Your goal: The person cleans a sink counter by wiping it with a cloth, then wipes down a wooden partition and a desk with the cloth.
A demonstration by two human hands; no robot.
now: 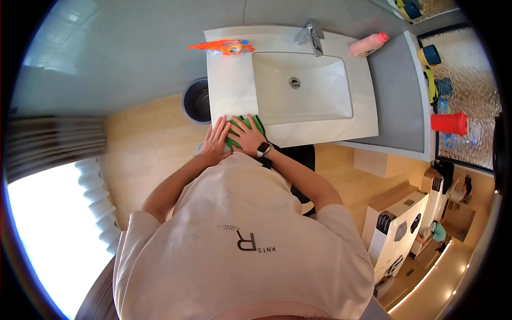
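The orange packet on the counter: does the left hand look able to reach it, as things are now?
Probably yes: nothing stands on the counter between the left hand and the orange packet, though the arm would likely need to stretch forward.

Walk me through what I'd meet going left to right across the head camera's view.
White rippled curtain, round dark-grey bucket, green cloth with black edging, shiny silver metal faucet, pink bottle with a red-pink cap, tapered red cup.
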